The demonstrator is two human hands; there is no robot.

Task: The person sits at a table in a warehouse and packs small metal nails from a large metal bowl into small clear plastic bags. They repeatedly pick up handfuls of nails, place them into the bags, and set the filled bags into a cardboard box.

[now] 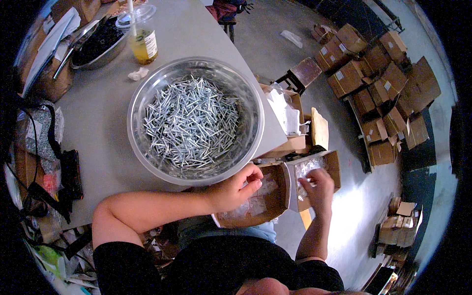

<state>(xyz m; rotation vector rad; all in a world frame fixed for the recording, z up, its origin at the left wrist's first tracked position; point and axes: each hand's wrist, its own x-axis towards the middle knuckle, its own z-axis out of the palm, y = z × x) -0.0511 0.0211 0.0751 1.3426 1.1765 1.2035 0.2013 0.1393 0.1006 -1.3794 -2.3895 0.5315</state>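
A big round metal bowl (135,142) full of loose silver screws (191,123) stands on the table in front of me. My left hand (238,187) is at the bowl's near right rim, beside an open cardboard box (275,211) with small clear plastic bags (255,204) in it. Its fingers are curled toward the thumb; whatever they hold is hidden or too small to make out. Over a second open box (332,169), my right hand (318,189) has its fingers bent together close to more clear plastic bags (309,167). What it grips is unclear.
A lidded drink cup (143,45) with a straw and a crumpled tissue (138,74) are behind the bowl. A dark-filled tray (101,49) lies far left; a bag of small metal parts (45,130) is at the left edge. Stacked cartons (378,91) occupy the floor at right.
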